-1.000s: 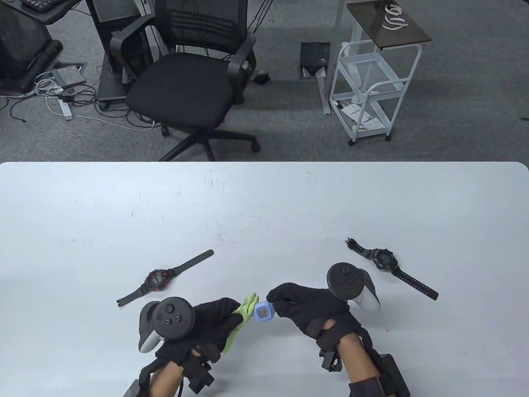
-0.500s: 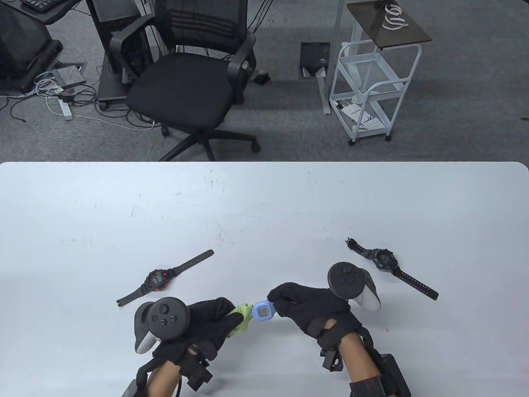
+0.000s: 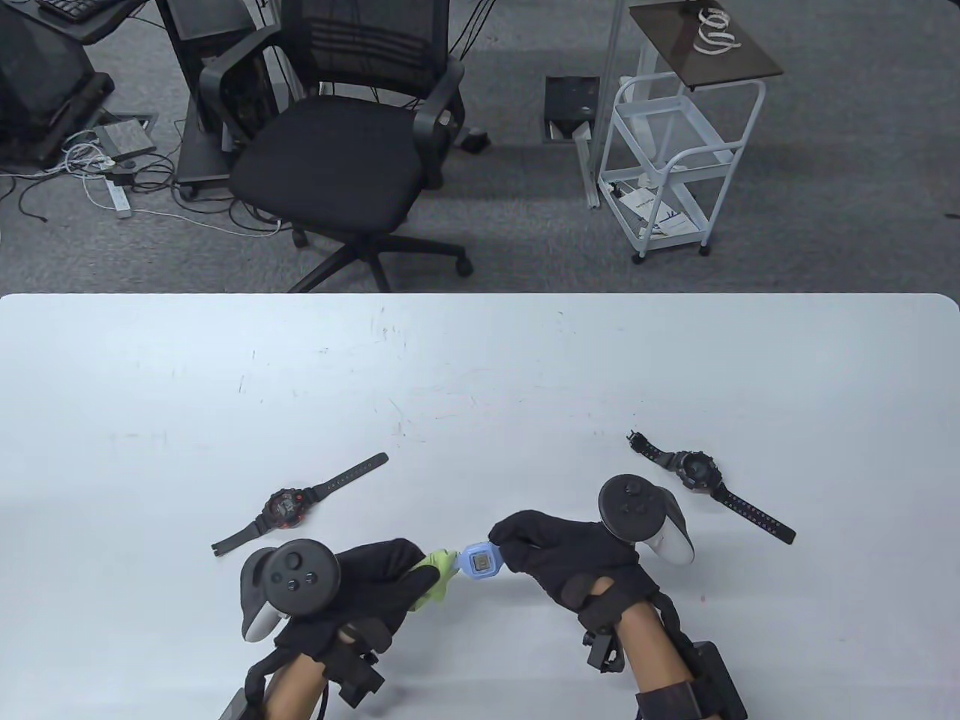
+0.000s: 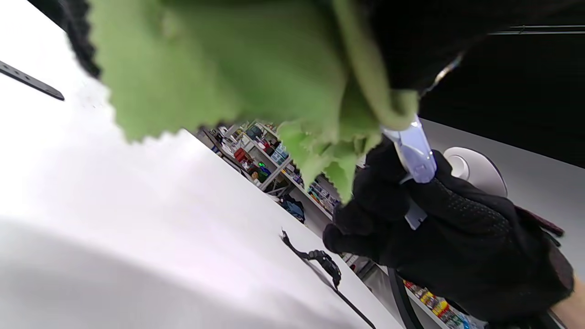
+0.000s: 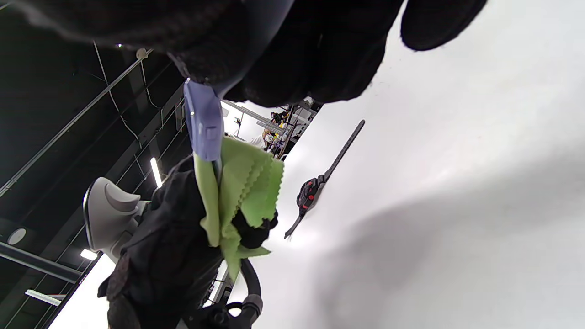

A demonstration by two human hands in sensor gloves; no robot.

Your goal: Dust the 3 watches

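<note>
My right hand (image 3: 517,544) grips a light blue watch (image 3: 480,562) by its strap, holding it above the table near the front edge. My left hand (image 3: 409,574) pinches a green cloth (image 3: 439,574) wrapped against the watch's left end. In the left wrist view the cloth (image 4: 237,73) covers the top and the blue watch (image 4: 413,153) pokes out under it. The right wrist view shows the blue watch (image 5: 203,121) and the cloth (image 5: 237,187) together. A black and red watch (image 3: 285,508) lies flat at the left, and a black watch (image 3: 697,472) with coloured dots lies at the right.
The white table (image 3: 480,375) stretches wide behind the hands. Beyond its far edge stand a black office chair (image 3: 337,150) and a white wire cart (image 3: 675,157) on the grey carpet.
My left hand has drawn back towards me and the cloth has bunched up against the blue watch's end. The right hand shifted slightly right. Both other watches stay put.
</note>
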